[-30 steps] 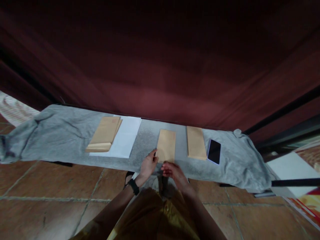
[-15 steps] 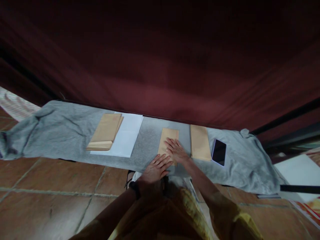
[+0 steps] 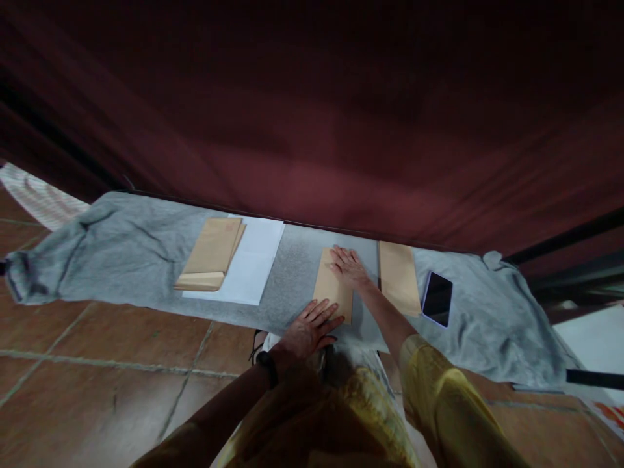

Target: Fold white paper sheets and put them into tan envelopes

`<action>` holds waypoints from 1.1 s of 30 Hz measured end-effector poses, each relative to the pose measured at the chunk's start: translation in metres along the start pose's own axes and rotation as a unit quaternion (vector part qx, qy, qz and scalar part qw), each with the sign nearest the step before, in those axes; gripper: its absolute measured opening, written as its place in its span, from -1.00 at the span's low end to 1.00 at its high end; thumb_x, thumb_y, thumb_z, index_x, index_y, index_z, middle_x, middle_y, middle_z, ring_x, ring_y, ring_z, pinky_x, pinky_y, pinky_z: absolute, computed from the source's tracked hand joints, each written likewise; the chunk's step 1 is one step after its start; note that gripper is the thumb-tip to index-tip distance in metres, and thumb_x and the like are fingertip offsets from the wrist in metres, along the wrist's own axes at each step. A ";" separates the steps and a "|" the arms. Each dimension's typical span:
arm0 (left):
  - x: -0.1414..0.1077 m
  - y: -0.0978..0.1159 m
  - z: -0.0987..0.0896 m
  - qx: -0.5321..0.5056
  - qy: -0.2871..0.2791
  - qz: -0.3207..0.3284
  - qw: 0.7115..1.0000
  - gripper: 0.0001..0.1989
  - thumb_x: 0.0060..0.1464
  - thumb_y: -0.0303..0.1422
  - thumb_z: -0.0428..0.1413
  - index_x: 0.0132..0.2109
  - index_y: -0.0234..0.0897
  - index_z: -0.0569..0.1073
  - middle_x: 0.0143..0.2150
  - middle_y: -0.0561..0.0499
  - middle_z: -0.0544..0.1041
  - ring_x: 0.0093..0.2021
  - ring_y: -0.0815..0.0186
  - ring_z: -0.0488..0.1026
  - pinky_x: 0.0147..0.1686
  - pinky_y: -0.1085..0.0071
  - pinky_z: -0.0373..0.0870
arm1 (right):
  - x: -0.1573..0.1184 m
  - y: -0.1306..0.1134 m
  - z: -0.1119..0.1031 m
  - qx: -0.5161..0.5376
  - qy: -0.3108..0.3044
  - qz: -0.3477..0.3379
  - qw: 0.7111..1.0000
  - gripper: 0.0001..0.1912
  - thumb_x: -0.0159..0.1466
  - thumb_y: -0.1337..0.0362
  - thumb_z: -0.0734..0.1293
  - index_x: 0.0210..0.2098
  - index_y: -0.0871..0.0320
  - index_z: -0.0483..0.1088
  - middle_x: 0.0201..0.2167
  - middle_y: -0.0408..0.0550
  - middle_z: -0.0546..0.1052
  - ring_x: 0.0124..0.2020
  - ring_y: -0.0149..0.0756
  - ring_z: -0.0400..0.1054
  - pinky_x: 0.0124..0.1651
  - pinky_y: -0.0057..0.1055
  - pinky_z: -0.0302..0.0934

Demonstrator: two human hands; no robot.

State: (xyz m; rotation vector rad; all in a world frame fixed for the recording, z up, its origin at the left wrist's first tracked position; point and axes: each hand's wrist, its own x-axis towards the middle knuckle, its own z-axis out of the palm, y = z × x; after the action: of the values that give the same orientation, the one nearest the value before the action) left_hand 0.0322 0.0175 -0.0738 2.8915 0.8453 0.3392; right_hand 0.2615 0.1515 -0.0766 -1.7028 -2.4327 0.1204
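Observation:
A brown paper envelope (image 3: pixel 333 286) lies flat on the grey cloth (image 3: pixel 287 273), in front of me. On its near left corner rests my left hand (image 3: pixel 307 328), palm down with the fingers spread. My right hand (image 3: pixel 348 266) lies flat over the far right part of the same envelope, fingers extended. Left of them, several brown envelopes (image 3: pixel 209 250) overlap white paper sheets (image 3: pixel 256 253). Another brown envelope or stack (image 3: pixel 398 279) lies to the right of my right hand.
A phone (image 3: pixel 437 299) with a dark screen lies right of the envelopes. Behind the cloth rises a dark red fabric surface (image 3: pixel 312 162). Tiled floor (image 3: pixel 131 331) shows below, and a white panel (image 3: pixel 595 338) stands at the right.
My right hand has moved from the middle of the envelope toward its far edge. My left hand stays at the near end. The view has shifted slightly.

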 end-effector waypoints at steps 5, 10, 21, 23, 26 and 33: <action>0.001 0.001 -0.002 -0.016 -0.009 -0.007 1.000 -0.41 0.37 0.00 0.01 0.46 0.09 0.19 0.53 -0.01 0.16 0.51 0.06 0.08 0.47 -0.01 -0.05 | 0.002 -0.003 0.003 0.014 0.016 0.000 1.000 -0.38 0.52 0.12 0.07 0.53 0.06 -0.04 0.51 0.00 0.08 0.51 -0.03 0.00 0.54 0.14 -0.27; 0.002 0.002 -0.006 -0.022 -0.020 -0.013 0.999 -0.43 0.39 -0.01 -0.02 0.46 0.09 0.19 0.52 0.00 0.17 0.51 0.07 0.08 0.47 0.00 -0.05 | -0.010 -0.009 0.003 0.017 0.002 -0.041 0.999 -0.40 0.52 0.12 0.10 0.50 0.07 0.06 0.51 -0.01 0.10 0.51 -0.01 -0.01 0.53 0.17 -0.26; 0.000 0.000 0.002 -0.025 -0.005 -0.008 1.000 -0.43 0.38 -0.03 0.03 0.44 0.05 0.23 0.49 -0.02 0.25 0.51 0.10 0.10 0.47 0.01 -0.04 | -0.041 -0.031 0.003 0.038 -0.011 -0.070 0.997 -0.41 0.53 0.12 0.12 0.50 0.03 0.05 0.51 -0.06 0.12 0.50 -0.03 0.01 0.54 0.18 -0.30; 0.000 0.001 0.002 -0.025 -0.002 -0.007 1.000 -0.44 0.38 -0.04 0.04 0.44 0.02 0.25 0.48 -0.03 0.26 0.51 0.09 0.10 0.47 0.00 -0.03 | -0.045 -0.034 0.002 0.042 -0.009 -0.075 0.996 -0.42 0.53 0.12 0.12 0.49 0.02 0.06 0.50 -0.06 0.14 0.50 -0.05 0.01 0.54 0.16 -0.30; 0.000 0.001 0.001 -0.031 0.012 -0.001 0.999 -0.46 0.39 -0.08 0.05 0.42 -0.05 0.28 0.45 -0.05 0.32 0.50 0.12 0.12 0.48 0.01 0.00 | -0.052 -0.038 0.000 0.046 -0.012 -0.080 0.996 -0.43 0.53 0.13 0.12 0.49 0.01 0.08 0.50 -0.08 0.14 0.50 -0.03 0.01 0.54 0.15 -0.28; -0.008 -0.003 0.003 -0.069 0.061 0.001 0.996 -0.55 0.42 -0.19 0.01 0.34 -0.26 0.37 0.34 -0.18 0.46 0.42 0.15 0.28 0.43 0.06 0.19 | -0.072 -0.048 -0.001 0.065 -0.008 -0.091 0.994 -0.44 0.52 0.16 0.15 0.48 -0.03 0.10 0.50 -0.12 0.15 0.51 -0.03 -0.01 0.55 0.17 -0.27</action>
State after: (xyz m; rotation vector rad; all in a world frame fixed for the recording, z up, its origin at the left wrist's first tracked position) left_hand 0.0245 0.0158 -0.0787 2.7676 0.8025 0.5556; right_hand 0.2410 0.0673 -0.0747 -1.4255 -2.5169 0.2635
